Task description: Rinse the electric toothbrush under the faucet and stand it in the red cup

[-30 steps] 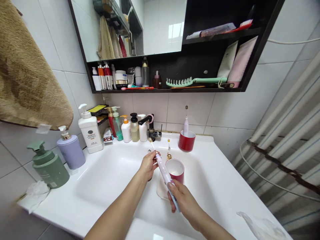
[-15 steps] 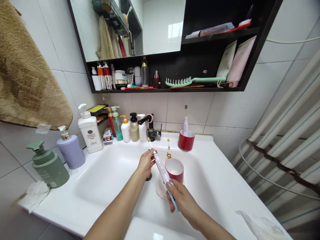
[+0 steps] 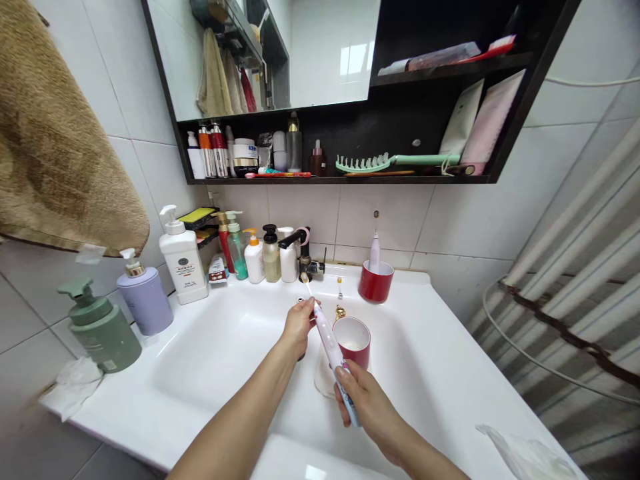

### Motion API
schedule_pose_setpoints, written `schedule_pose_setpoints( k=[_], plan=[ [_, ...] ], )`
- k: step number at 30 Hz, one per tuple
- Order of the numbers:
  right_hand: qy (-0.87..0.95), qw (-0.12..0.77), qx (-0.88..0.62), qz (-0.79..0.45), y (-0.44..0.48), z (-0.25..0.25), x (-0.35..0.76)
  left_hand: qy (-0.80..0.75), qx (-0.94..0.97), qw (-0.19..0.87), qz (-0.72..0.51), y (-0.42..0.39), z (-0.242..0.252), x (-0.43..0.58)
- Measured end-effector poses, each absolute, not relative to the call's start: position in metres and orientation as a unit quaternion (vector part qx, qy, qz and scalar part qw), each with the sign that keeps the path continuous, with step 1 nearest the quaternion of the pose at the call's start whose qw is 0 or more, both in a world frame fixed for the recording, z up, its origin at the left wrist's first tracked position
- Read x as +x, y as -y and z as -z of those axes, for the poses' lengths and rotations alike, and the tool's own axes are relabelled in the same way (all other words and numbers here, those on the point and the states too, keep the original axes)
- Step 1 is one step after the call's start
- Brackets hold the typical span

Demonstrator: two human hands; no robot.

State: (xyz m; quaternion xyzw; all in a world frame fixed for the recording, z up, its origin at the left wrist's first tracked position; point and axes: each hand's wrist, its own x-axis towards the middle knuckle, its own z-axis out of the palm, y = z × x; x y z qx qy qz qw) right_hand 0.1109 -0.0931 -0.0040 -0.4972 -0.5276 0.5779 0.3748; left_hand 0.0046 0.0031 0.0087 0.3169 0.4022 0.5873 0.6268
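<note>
A pink and light-blue electric toothbrush (image 3: pixel 329 341) slants over the white sink basin (image 3: pixel 210 353), its bristled head pointing up toward the black faucet (image 3: pixel 305 257). My right hand (image 3: pixel 367 400) is wrapped round the lower handle. The fingers of my left hand (image 3: pixel 299 327) pinch the neck, just below the brush head. Behind the handle, a red cup (image 3: pixel 361 350) with a white inside stands in the basin on a pale item (image 3: pixel 324 375), partly hidden by my right hand and the brush.
Another red cup (image 3: pixel 376 285) on the back ledge holds a second toothbrush (image 3: pixel 375 253). Pump bottles (image 3: pixel 184 267) line the left and back rim. A dark mirror cabinet (image 3: pixel 425 120) hangs above. Crumpled plastic (image 3: pixel 525 453) lies at the front right, and a brown towel (image 3: pixel 65 147) hangs left.
My left hand and the brush head have shifted slightly right. The whole view has also shifted a little. Both hands keep their hold on the toothbrush.
</note>
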Motion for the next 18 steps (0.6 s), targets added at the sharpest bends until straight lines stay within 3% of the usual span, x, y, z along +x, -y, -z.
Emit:
schedule_pose_setpoints(
  k=[6, 18],
  plan=[
    [0.435, 0.387, -0.424, -0.693, 0.0952, 0.0015, 0.1100, -0.392, 0.317, 0.637, -0.583, -0.0041, -0.0080, 0.0065],
    [0.472, 0.391, -0.441, -0.656, 0.0930, 0.0026, 0.1105, -0.358, 0.332, 0.656, -0.576, -0.0042, -0.0105, 0.0065]
  ],
)
